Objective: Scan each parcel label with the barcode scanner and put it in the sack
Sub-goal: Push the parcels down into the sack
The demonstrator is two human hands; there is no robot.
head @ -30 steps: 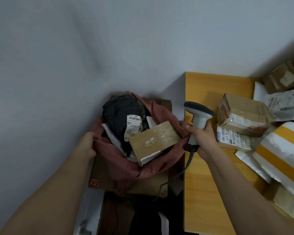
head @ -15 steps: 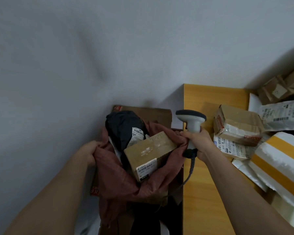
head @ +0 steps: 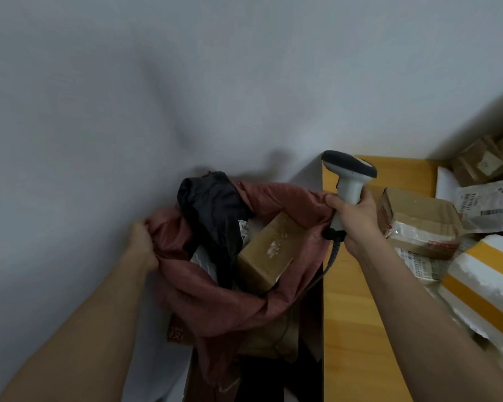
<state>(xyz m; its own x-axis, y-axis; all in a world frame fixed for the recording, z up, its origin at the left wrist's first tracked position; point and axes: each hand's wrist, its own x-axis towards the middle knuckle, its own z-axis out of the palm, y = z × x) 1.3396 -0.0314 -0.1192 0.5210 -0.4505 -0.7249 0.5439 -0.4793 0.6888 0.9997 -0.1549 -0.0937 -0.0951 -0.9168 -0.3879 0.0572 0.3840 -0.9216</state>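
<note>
Plain grey-white wall (head: 186, 82) behind, wooden table (head: 352, 314) crammed with parcels (head: 418, 221) on the right. Left hand (head: 141, 242) bunches the reddish sack (head: 215, 303) rim, right hand (head: 357, 221) grips both scanner (head: 349, 177) and sack.

A small parcel-sorting corner, by the look of it — taped cardboard boxes (head: 418, 221) and plastic mailers (head: 488, 198) with barcode labels are heaped on a wooden table (head: 355, 314) at the right (against a plain grey wall (head: 186, 82)), while a reddish sack (head: 215, 300) to its left holds more parcels — and a corded barcode scanner (head: 349, 178) is in hand.
</note>
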